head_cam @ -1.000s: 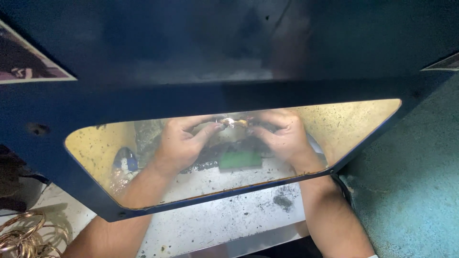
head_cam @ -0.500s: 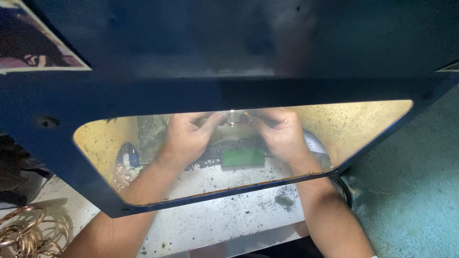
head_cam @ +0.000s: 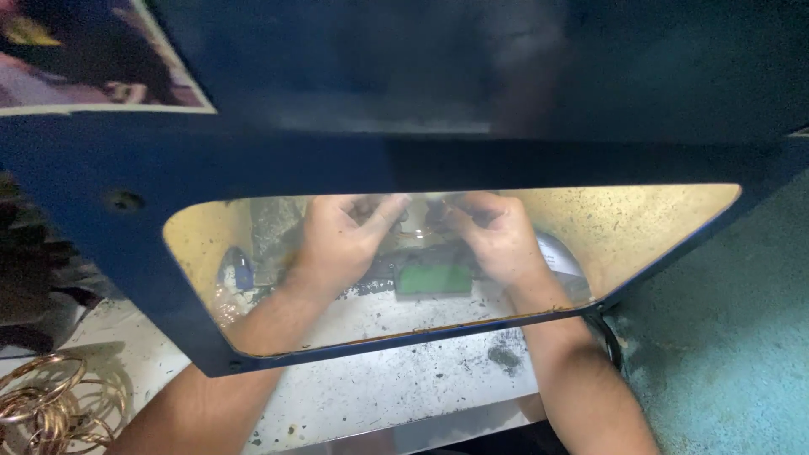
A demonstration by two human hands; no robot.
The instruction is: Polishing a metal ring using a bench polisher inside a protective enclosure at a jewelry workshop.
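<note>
My hands have barely shifted: left hand [head_cam: 341, 240] and right hand [head_cam: 497, 236] still pinch a small ring-like piece [head_cam: 415, 226] together behind the window [head_cam: 657, 227], above the green block [head_cam: 434, 278].

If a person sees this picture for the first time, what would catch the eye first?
First, the dark blue guard with its yellowish window across the middle. Behind the window, the left hand and right hand meet over a small, blurred object, above a green block. Copper-coloured rings lie at lower left.
</note>
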